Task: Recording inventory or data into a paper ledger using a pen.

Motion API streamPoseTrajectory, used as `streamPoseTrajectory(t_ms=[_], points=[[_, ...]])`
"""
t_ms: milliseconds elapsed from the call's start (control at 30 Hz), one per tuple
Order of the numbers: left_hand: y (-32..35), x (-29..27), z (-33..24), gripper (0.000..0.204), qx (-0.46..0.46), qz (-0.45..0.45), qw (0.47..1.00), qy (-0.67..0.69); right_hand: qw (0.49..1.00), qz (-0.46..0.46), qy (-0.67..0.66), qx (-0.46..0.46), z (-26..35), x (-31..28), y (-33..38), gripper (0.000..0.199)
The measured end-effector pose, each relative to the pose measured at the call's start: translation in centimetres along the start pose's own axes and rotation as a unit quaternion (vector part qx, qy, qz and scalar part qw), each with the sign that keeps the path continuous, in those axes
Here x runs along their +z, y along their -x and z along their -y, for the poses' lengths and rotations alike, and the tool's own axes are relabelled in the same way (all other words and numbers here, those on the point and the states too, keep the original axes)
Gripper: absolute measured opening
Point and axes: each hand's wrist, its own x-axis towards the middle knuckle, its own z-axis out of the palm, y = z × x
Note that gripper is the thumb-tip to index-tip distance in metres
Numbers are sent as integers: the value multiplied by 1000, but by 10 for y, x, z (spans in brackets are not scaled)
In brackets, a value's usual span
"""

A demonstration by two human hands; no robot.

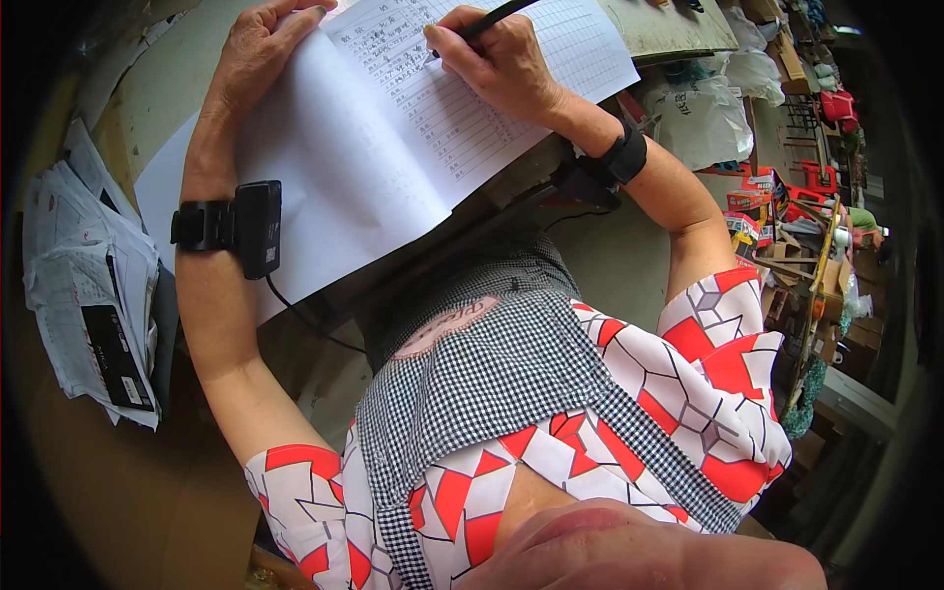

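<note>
A black pen is gripped in my right hand, its tip down on a printed form with ruled lines, a grid and handwriting in its upper rows. My left hand is closed at the top of a white sheet that curls up along the form's left side. That sheet's underside bulges and overhangs the table's near edge. Black straps circle both wrists; the left one carries a small black box with a cable.
A stack of papers stands at the left beside the table. White plastic bags hang at the table's right. Farther right are red boxes, a red stool and a cluttered shelf.
</note>
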Motion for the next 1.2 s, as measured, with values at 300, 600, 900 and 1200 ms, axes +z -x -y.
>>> streamPoseTrajectory(t_ms=[300,600,900,1200], points=[[0,3,-5,25,-9,-3,1000,1,1000,-18,-6,6,1,0,1,19],[0,3,-3,26,-17,2,1000,8,1000,-14,19,0,-2,0,2,18],[1,1,-3,26,-11,-2,1000,-12,999,-36,14,-2,0,3,1,18],[-1,0,6,26,7,-1,1000,-21,1000,-13,6,12,-1,0,1,18]])
